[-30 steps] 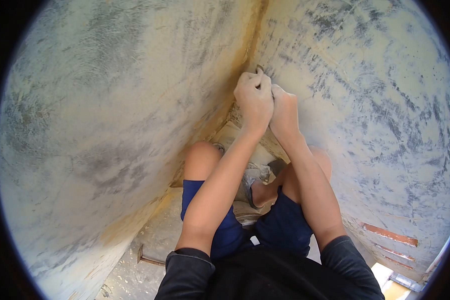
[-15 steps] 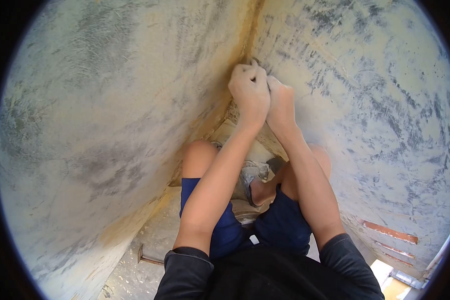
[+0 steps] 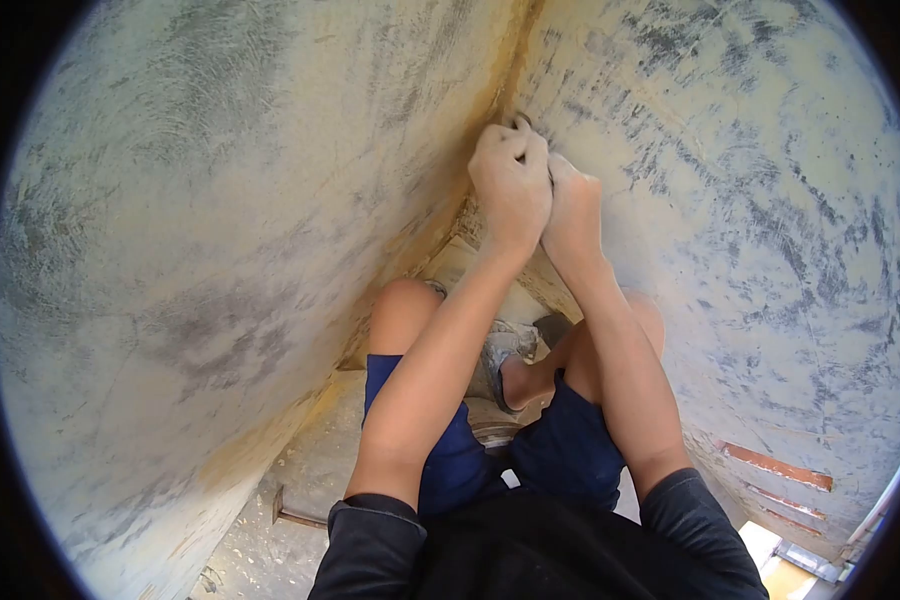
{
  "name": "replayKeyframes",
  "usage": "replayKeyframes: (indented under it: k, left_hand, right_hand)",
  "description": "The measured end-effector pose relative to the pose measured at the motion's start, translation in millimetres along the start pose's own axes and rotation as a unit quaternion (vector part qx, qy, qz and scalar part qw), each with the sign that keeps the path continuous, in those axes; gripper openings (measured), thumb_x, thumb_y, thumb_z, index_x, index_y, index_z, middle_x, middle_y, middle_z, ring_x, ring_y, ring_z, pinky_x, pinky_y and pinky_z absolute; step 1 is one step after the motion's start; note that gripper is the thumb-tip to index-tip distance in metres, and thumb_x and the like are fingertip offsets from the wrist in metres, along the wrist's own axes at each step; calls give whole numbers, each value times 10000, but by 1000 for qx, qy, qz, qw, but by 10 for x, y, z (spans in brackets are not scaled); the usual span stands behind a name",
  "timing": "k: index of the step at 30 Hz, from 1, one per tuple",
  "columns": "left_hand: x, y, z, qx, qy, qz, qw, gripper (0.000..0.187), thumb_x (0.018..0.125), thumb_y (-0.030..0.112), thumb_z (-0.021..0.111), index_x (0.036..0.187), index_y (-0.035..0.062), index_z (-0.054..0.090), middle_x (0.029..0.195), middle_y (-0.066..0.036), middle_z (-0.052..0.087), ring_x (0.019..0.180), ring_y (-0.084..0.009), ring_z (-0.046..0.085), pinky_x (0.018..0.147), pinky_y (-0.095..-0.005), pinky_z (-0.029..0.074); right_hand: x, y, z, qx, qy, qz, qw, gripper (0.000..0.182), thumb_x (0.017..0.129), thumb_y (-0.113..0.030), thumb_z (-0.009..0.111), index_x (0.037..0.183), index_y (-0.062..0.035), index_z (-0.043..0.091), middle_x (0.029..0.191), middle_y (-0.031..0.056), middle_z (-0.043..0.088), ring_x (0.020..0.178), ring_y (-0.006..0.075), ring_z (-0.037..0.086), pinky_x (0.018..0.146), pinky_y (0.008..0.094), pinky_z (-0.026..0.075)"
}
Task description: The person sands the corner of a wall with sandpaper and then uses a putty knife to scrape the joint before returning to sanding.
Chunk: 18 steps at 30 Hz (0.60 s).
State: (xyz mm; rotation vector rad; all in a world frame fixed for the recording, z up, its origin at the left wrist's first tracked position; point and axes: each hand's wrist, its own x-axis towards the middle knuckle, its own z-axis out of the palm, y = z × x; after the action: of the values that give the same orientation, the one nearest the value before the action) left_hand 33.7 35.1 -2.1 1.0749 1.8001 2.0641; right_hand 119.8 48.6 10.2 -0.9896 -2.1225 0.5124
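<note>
Both of my hands are closed and pressed side by side at the corner where two patchy walls meet. My left hand is dusty, its fingers curled close to the brownish corner seam. Against it on the right is my right hand, also closed, with its fingers mostly turned out of sight. A small dark curved edge shows just beyond the left fingertips, by the right wall. What it belongs to is hidden by the fingers, and whether the right hand grips it too is not visible.
The left wall and right wall are grey and cream with dark scuffs. My bent knees and a worn shoe are below. A thin brown bar lies at lower left. Reddish slots mark the right wall's lower part.
Both hands have shifted slightly to the right in view, still closed together. The dark curved edge beyond the left fingers shows more clearly now.
</note>
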Motion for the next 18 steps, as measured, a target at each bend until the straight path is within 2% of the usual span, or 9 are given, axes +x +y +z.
replayKeyframes:
  k: [4,6,8,11,12,16,18]
  left_hand:
    - [-160,103,44,-30,-33,-26,999,181,925,55,686,800,-75,689,805,-194,638,727,-316,616,725,-418,489]
    - [-73,18,44,-39,-3,1,999,190,929,67,688,796,-69,686,791,-190,633,725,-317,614,724,-421,488]
    - [-14,-65,38,-50,21,28,998,200,933,79,689,792,-62,683,777,-186,627,722,-317,612,723,-425,487]
    - [14,-97,32,-28,30,-3,999,210,936,100,684,789,-49,693,763,-187,629,721,-329,608,719,-421,486]
    - [-80,-97,28,-1,6,-23,1000,208,934,112,679,806,-51,707,771,-191,640,727,-334,611,721,-420,486]
    - [-395,-57,96,32,-36,-76,996,236,929,141,670,817,-61,715,807,-207,669,747,-351,625,727,-427,488]
    - [-393,-128,114,37,-30,-75,996,244,929,152,669,825,-63,718,814,-209,673,756,-355,635,732,-436,489]
  right_hand:
    - [-80,-33,-130,-9,-2,42,999,143,897,-63,635,945,69,662,854,305,685,817,475,690,696,459,531]
    - [-58,-27,-107,-29,-15,59,998,143,894,-60,634,948,70,663,854,309,681,820,491,678,693,467,527]
    - [66,-24,6,15,-3,-2,1000,130,905,-53,620,933,68,655,845,312,683,808,496,679,686,476,529]
    - [40,56,66,-5,-11,-2,1000,116,905,-40,612,917,73,637,839,317,681,814,506,678,704,504,533]
    - [-12,100,42,-6,-8,-5,1000,116,905,-40,612,917,73,637,839,317,681,814,506,678,704,504,533]
    - [-213,202,-190,-94,-81,41,991,70,884,5,601,885,73,615,823,330,669,827,509,681,720,540,534]
    - [-236,225,-200,-121,-108,62,985,56,870,15,610,875,71,614,812,329,666,828,508,684,724,547,538]
